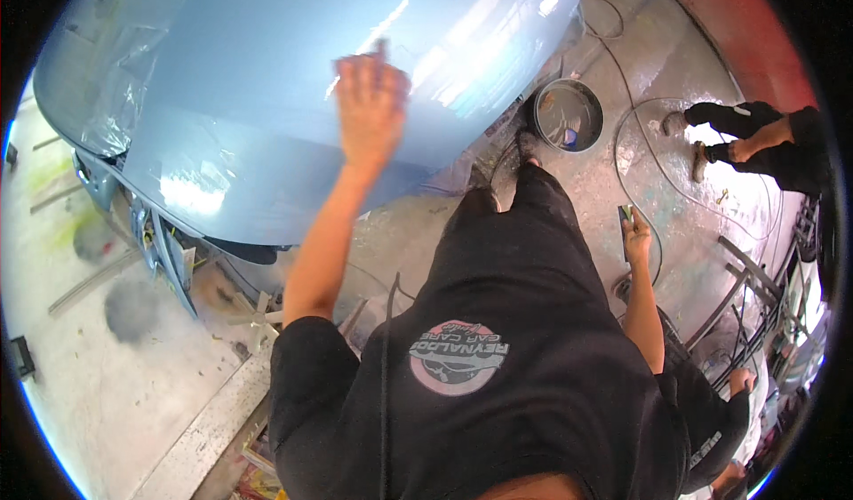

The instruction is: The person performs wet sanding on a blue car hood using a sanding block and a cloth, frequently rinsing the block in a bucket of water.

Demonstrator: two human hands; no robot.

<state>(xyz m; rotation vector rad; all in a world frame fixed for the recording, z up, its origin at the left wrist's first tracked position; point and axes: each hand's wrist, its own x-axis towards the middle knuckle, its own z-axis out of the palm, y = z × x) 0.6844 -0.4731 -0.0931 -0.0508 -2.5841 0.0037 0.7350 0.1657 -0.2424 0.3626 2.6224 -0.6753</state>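
My left hand (pixel 371 100) reaches forward over a glossy light-blue car panel (pixel 267 100). Its fingers are stretched out, palm down on or just above the paint, and slightly blurred by motion. A dark shape at the fingertips looks like their reflection in the paint. Off to my right, low beside my leg, my right hand (pixel 637 236) is closed around a flat dark block (pixel 625 232) with a greenish edge. The block hangs well away from the panel, and the fingers partly cover it.
A round dark bucket (pixel 569 116) stands by my feet, something blue inside. A thin hose (pixel 620 158) loops over the wet concrete floor. Another person's legs (pixel 742 136) are at the right; a second person (pixel 711 411) is close behind. Clear plastic sheeting (pixel 124 100) covers the panel's far left.
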